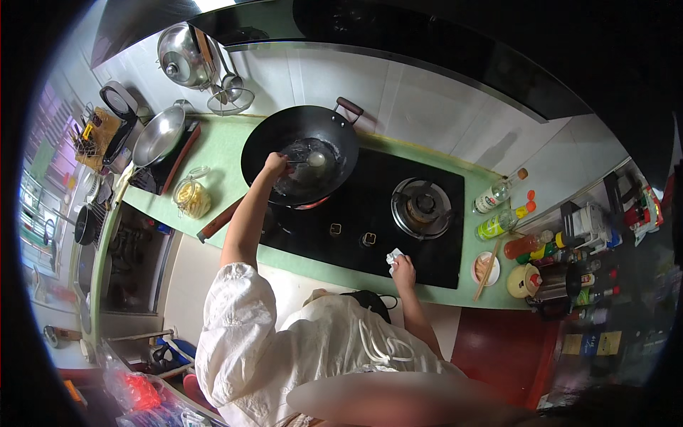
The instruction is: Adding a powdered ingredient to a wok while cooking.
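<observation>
Over the black wok [261, 144], my left hand [276, 164] grips the thin handle of a ladle [316, 159]. The ladle's bowl is down in the wok, over a wet-looking, shiny patch at the bottom; what it holds is hard to make out. A reddish glow shows below the wok's near rim. My right hand [404, 272] is closed around a crumpled white tissue [394, 258], just over the front edge of the black glass cooktop [341, 261]. The wok's wooden handle [219, 221] points towards me, partly behind my left forearm.
Left of the wok are a glass jar of pale yellow pieces [192, 198] and a steel pan [160, 137]. An unused gas burner [421, 208] lies right. Beyond it stand bottles [493, 227] and a small bowl [493, 277] with chopsticks [486, 269] across it. A range hood [373, 48] hangs overhead.
</observation>
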The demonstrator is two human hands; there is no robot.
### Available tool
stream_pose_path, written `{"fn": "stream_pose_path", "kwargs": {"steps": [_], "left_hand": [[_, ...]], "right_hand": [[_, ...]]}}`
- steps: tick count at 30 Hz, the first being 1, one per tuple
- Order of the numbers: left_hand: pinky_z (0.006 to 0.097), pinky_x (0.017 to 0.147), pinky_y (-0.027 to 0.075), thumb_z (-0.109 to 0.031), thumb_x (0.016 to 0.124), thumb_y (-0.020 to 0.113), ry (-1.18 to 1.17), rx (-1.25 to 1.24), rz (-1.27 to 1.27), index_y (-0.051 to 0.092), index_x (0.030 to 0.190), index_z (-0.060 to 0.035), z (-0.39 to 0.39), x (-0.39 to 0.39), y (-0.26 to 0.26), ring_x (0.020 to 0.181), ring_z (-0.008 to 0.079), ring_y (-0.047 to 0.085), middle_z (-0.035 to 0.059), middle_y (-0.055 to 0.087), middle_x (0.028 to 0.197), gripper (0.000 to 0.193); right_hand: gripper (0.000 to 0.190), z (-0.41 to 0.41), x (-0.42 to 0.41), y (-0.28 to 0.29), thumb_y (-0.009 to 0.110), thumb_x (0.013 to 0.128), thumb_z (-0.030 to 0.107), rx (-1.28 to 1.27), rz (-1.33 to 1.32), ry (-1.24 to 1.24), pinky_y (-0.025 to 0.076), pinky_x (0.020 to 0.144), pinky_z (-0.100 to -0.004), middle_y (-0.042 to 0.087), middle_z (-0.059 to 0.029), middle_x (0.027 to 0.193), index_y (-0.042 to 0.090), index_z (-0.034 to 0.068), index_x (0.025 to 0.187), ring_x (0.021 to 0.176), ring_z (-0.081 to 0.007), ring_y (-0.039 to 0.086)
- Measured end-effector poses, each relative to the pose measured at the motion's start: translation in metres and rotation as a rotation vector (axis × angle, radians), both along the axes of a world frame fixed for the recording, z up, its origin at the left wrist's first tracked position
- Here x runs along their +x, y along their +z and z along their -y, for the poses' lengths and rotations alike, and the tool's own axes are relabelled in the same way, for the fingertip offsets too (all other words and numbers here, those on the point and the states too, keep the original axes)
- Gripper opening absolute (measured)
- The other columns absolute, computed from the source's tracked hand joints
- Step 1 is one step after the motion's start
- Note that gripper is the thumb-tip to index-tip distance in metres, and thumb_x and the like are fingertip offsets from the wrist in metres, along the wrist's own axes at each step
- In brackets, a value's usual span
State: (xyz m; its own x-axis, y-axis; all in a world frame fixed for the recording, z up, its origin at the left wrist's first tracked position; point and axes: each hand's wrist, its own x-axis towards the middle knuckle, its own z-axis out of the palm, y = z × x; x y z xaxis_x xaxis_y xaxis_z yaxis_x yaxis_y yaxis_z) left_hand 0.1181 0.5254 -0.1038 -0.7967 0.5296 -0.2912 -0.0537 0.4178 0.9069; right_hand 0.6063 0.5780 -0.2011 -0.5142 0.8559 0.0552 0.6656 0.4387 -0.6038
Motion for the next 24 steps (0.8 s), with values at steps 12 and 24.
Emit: {"fn": "stream_pose_path", "kwargs": {"steps": [12,24], "left_hand": [[0.0271,0.056,0.055,-0.010,0.088,0.046,-0.151,0.164,0.310,0.056,0.089,0.0078,0.047,0.007,0.058,0.064,0.0203,0.061,0.0141,0.061,0.077,0.021],[0.0380,0.064,0.050,-0.019,0.086,0.045,-0.207,-0.417,-0.817,0.057,0.091,0.0012,0.067,-0.042,0.047,0.063,0.0303,0.063,0.0234,0.060,0.078,0.024]], "right_hand": [[0.010,0.000,0.002,0.002,0.061,0.075,0.008,-0.014,0.010,-0.010,0.046,0.068,-0.0437,0.055,-0.0132,0.088,0.055,0.005,0.083,0.080,-0.0350,0.057],[0.012,0.000,0.001,-0.001,0.062,0.073,0.008,-0.002,-0.007,-0.010,0.045,0.067,-0.0434,0.054,-0.0129,0.087,0.055,0.005,0.083,0.080,-0.0357,0.056]]}}
